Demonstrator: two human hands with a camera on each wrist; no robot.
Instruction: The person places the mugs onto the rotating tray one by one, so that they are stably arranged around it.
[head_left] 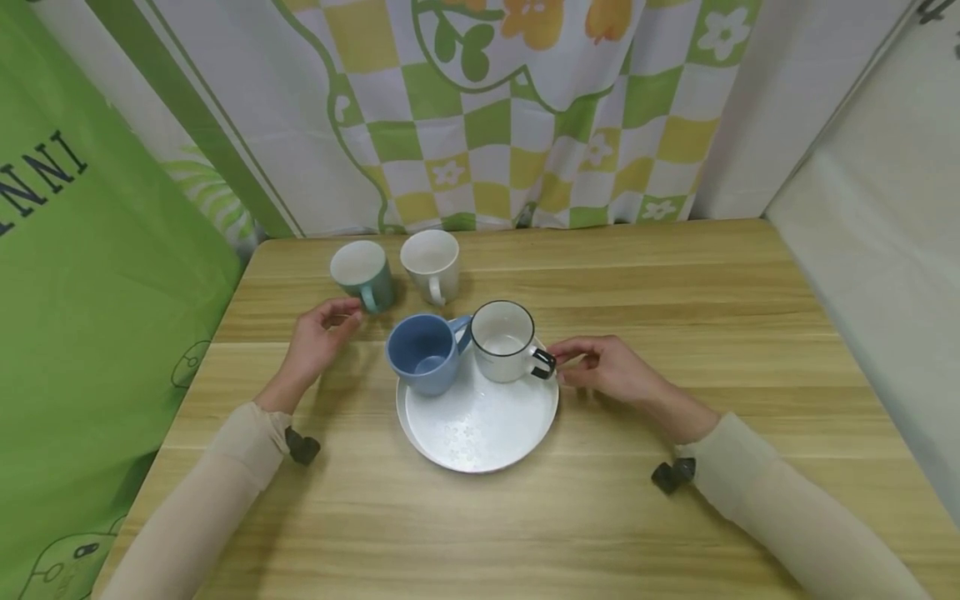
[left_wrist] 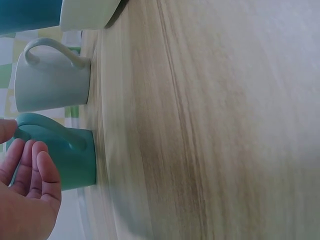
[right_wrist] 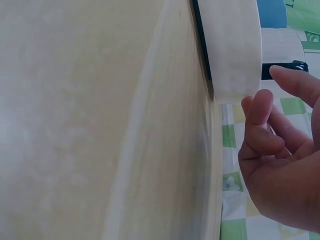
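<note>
My left hand point(head_left: 321, 337) is beside the teal mug point(head_left: 381, 287), its loosely bent fingers close to the handle. In the left wrist view, a gap shows between thumb and fingers point(left_wrist: 37, 160) near the handle; contact is unclear. My right hand point(head_left: 611, 367) is at the black handle point(head_left: 543, 363) of a white mug with a dark rim point(head_left: 501, 367). Its thumb and fingers are apart around the handle's outer side. That mug stands on a round white tray point(head_left: 480, 433), next to a blue mug point(head_left: 431, 379) whose handle points toward it.
A plain white mug point(head_left: 442, 275) stands right of the teal mug on the wooden table point(head_left: 675, 283). Behind the table hangs a checkered curtain point(head_left: 517, 158). Green cloth point(head_left: 97, 292) hangs at the left, and pale cloth point(head_left: 885, 225) at the right.
</note>
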